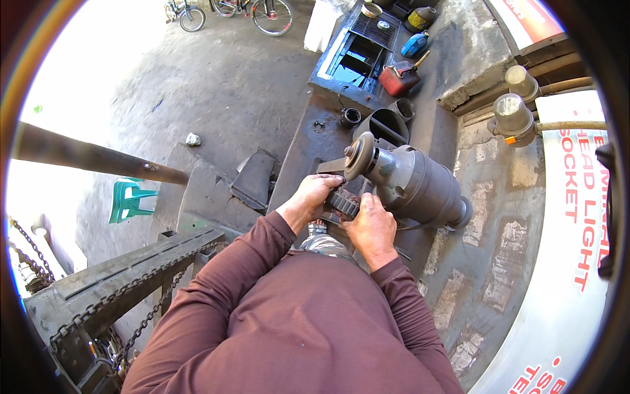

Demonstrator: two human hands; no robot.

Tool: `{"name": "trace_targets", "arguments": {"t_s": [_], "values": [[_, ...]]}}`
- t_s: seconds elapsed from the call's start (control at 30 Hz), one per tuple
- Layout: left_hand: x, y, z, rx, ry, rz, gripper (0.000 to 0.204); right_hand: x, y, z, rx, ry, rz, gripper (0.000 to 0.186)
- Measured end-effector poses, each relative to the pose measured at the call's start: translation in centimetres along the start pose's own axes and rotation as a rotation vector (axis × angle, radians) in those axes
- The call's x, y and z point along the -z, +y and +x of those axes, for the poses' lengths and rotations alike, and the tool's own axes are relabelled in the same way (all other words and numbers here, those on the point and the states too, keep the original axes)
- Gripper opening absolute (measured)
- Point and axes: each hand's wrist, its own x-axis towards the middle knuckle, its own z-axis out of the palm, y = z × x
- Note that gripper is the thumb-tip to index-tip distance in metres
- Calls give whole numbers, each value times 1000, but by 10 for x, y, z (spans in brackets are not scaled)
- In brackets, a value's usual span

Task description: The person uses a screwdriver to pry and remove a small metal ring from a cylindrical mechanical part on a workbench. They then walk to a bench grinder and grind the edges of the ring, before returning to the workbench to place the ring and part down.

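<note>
In front of my body, a dark toothed gear (344, 204) is held between my two hands. My left hand (311, 199) grips its left side, with the thumb along the upper edge. Closed on its right side is my right hand (371, 228), fingers curled at the rim. Just beyond the gear stands a grey bench grinder (423, 182), and its round wheel (359, 156) is close above my left fingertips. Whether gear and wheel touch, I cannot tell. The gear's underside is hidden.
A blue wash basin (327, 71), a red jug (398, 80) and an open metal drum (387, 125) stand beyond the grinder. At left are a steel beam (125, 272) with chains, a slanting pole (98, 152) and a green plastic chair (131, 200). A wall runs along the right.
</note>
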Motion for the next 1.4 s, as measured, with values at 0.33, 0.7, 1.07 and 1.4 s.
{"name": "trace_targets", "arguments": {"t_s": [0.33,0.7,1.07,1.4], "values": [[9,2,-7,-131,33,387,25,-27,23,-1,7,25,280,53],[0,8,-20,-293,59,718,28,-96,52,-1,-1,39,776,46],[-8,13,-20,-309,109,648,25,-95,49,6,11,11,871,44],[-6,13,-19,-282,109,650,27,-92,53,9,46,16,776,46]]}}
